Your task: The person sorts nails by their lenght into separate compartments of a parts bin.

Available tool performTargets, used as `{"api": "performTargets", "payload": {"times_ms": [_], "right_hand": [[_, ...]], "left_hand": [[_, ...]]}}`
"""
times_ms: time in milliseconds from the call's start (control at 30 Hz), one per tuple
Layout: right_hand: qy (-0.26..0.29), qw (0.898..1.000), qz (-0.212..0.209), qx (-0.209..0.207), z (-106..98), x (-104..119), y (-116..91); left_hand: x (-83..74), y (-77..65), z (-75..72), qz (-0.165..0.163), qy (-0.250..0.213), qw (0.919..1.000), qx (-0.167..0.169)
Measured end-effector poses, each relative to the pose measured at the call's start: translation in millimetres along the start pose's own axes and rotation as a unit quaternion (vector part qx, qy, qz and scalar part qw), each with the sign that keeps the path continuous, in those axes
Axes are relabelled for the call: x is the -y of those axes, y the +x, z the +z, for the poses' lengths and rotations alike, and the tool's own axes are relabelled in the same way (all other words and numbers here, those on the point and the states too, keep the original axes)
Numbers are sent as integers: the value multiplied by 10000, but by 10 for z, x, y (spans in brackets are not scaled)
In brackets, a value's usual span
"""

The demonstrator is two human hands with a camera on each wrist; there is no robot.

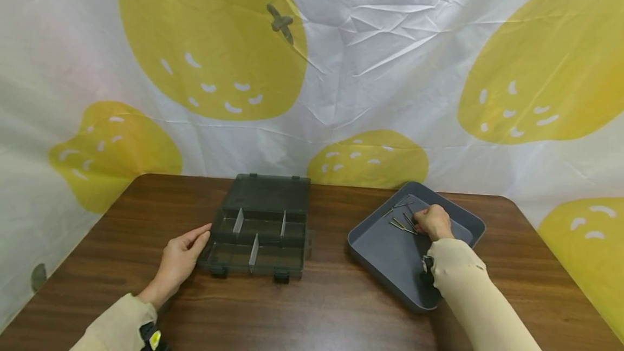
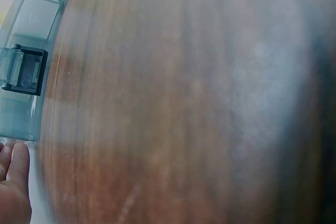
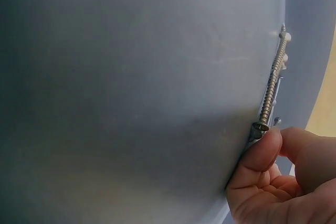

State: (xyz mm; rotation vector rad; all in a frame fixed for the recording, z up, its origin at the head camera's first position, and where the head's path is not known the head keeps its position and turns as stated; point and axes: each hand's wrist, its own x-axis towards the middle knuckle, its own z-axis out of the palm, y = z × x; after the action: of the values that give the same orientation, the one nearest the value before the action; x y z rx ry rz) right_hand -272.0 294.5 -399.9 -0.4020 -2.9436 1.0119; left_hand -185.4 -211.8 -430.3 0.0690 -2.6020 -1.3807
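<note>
A dark translucent organizer box (image 1: 280, 240) lies with its lid (image 1: 265, 191) laid back and thin dividers standing in its compartments. My left hand (image 1: 179, 256) rests its nearly straight fingertips against the box's left side; the left wrist view shows these fingers (image 2: 19, 166) at a corner near a black latch (image 2: 26, 70). Inside a grey tray (image 1: 385, 264), my right hand (image 1: 434, 222) has its fingers curled among several long metal screws (image 1: 401, 226). Thumb and forefinger pinch at the head end of the screws (image 3: 270, 95); the hand partly hides what is between the fingertips.
Both containers stand on a brown wood-grain table (image 1: 331, 297), box left and tray right, with a gap between them. Behind the table's far edge hangs a white cloth (image 1: 341, 80) printed with yellow fruit. The tray has raised walls.
</note>
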Motion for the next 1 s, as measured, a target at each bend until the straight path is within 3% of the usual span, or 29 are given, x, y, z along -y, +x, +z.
{"api": "performTargets", "payload": {"times_ms": [333, 500, 700, 867, 1000], "right_hand": [[600, 9980, 102, 174, -27, -17, 8], [1388, 9894, 200, 370, -16, -49, 30], [2622, 9606, 640, 661, -51, -36, 20], [3095, 9439, 804, 820, -101, 55, -14], [3594, 9228, 923, 1036, -137, 182, -38]], "left_hand": [[-20, -6, -4, -16, 20, 10000, -3], [-26, -9, 3, -2, 55, 10000, -39], [-20, -23, 2, 8, 19, 10000, -1], [-12, -25, -4, 12, 36, 10000, 32], [-8, -18, -5, 26, 36, 10000, 23]]}}
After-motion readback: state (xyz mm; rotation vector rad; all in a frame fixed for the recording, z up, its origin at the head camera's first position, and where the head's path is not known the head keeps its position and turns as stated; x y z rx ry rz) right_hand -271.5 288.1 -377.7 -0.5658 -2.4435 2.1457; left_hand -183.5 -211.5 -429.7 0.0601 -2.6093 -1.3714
